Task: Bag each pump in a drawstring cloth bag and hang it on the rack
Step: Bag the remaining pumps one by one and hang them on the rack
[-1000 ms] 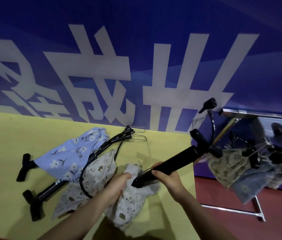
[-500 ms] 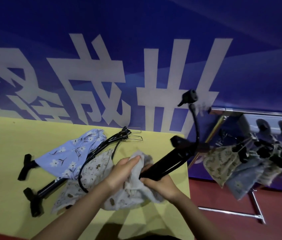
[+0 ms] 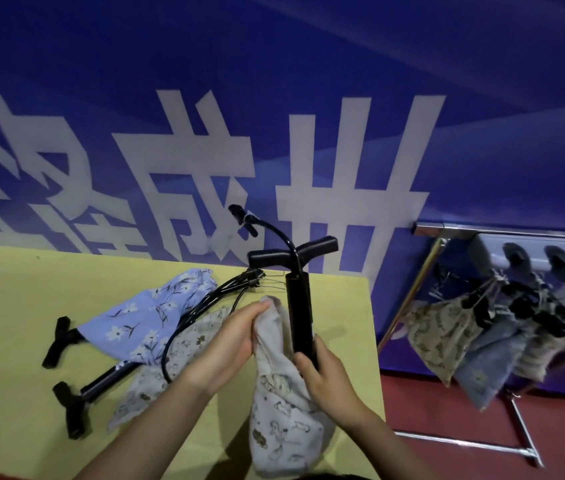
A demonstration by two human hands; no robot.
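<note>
A black hand pump [image 3: 298, 306] stands nearly upright with its lower end inside a white printed drawstring bag [image 3: 281, 420]. Its T-handle and curved hose stick up above the bag. My right hand [image 3: 319, 372] grips the pump's barrel at the bag's mouth. My left hand [image 3: 232, 341] holds the bag's upper edge, pinched against the barrel's left side. On the yellow table [image 3: 14, 306] lie two more pumps: one in a blue floral bag [image 3: 149, 317], one in a pale printed bag [image 3: 170, 362]. The metal rack [image 3: 447, 226] stands at the right.
Several bagged pumps [image 3: 447, 337] hang from the rack over a red floor. A blue wall with large white characters rises behind the table. The table's right edge lies just right of my hands. Black hoses and wire hooks [image 3: 260, 282] lie by the blue bag.
The pump swung from a slant pointing right to nearly upright. The bag has been drawn higher along its barrel, and both hands shifted with it.
</note>
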